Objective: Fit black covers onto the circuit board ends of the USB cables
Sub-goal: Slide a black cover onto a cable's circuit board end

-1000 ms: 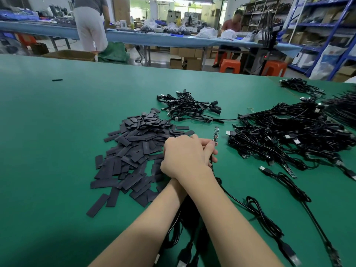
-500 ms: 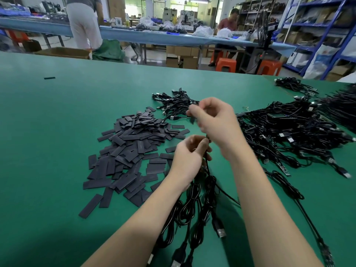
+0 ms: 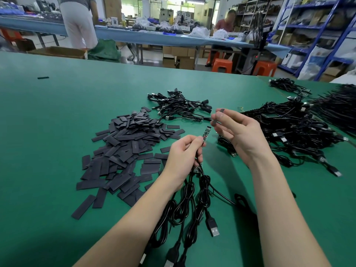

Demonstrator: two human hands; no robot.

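Black cover [image 3: 217, 118], pinched in the right hand [image 3: 238, 134], is not yet on the bare circuit board [image 3: 206, 131] gripped by the left hand [image 3: 182, 158]; the right-side cable heap [image 3: 294, 132] looks undone.

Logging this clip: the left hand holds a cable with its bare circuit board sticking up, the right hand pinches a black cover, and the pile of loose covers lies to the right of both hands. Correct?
Not quite. The head view shows the pile of loose covers left of both hands; everything else stands.

Bare green table [image 3: 57, 132] lies open left; cover pile [image 3: 123, 151] and cable heaps [image 3: 289, 132] crowd the middle and right
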